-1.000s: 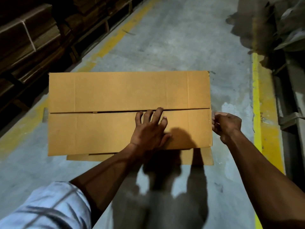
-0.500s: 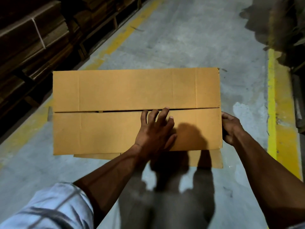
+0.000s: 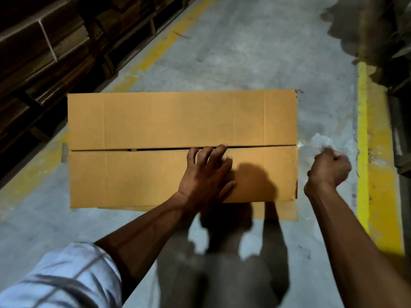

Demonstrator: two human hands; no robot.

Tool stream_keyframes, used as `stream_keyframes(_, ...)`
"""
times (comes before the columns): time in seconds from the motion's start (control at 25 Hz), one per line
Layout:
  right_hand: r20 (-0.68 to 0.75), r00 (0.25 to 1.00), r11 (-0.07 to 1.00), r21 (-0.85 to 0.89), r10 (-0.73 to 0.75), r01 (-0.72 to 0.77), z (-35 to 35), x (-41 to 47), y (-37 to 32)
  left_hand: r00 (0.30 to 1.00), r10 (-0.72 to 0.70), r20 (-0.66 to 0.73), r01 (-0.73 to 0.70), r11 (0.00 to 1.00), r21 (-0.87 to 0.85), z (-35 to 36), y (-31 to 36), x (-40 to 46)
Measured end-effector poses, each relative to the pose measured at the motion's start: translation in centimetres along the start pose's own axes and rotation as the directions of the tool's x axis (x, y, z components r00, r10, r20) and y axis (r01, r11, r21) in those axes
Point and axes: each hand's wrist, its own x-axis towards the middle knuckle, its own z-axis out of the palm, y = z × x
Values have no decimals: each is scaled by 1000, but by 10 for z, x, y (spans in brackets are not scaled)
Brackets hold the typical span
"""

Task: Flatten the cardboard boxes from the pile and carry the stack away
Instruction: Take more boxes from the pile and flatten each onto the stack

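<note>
A big brown cardboard box [image 3: 182, 138] lies on the gray floor [image 3: 255, 52] right in front of me. Its two top flaps are folded down, and they meet in a long thin dark gap that runs from side to side. More cardboard sticks out from under its near edge, at the right.

My left hand [image 3: 206, 176] rests on the near flap. The fingers are spread out and only a little bent. The fingertips [image 3: 223, 146] reach up to the gap between the flaps. This hand is not wrapped around anything. It just lies flat on the box.

My right hand [image 3: 329, 167] is off the box, just past its right end, above the floor. Its fingers are curled in like a fist. It looks a bit blurry, so I cannot tell if something small is in it.

My left sleeve [image 3: 60, 278] is light blue with stripes.

A yellow line [image 3: 364, 130] is painted on the floor on the right side. Another yellow line runs along the left side. Stacks of flat cardboard [image 3: 40, 47] sit in the dark at the far left.
</note>
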Motion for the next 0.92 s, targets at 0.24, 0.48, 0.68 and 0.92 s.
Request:
stream_keyframes(0.24, 565, 337, 344, -97, -753, 934, 24, -109, -13, 1000, -13, 28, 12, 999, 33, -8, -7, 12)
stream_keyframes(0.48, 715, 383, 247, -292, -585, 924, 29, -107, -12, 999, 41, 28, -41, 999, -11, -19, -31, 16)
stream_keyframes(0.68, 797, 378, 124, -364, -471, 923, 20, -113, -16, 995, 25, 93, -30, 999, 43, -25, -35, 27)
stream_keyframes(0.92, 744, 338, 140, -318, -576, 938, 31, -95, -65, 998, 10, 60, -18, 991, 135, -45, -28, 16)
